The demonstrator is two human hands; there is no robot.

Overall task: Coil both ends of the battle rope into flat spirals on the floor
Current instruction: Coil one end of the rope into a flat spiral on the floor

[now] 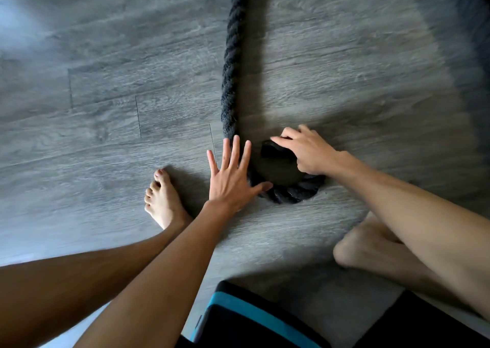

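Observation:
A thick black battle rope runs from the top of the head view straight down the grey floor, then curls right into a small hook-shaped bend. Its smooth black end cap lies inside that bend. My right hand is closed over the end cap, pressing it to the floor. My left hand lies flat with fingers spread against the outer left side of the bend, thumb resting on the rope. The other rope end shows only as a dark blur at the top right edge.
The floor is grey wood-look planks. My bare left foot is planted just left of my left hand. My right foot is tucked under my right forearm. Black shorts with a teal stripe fill the bottom edge.

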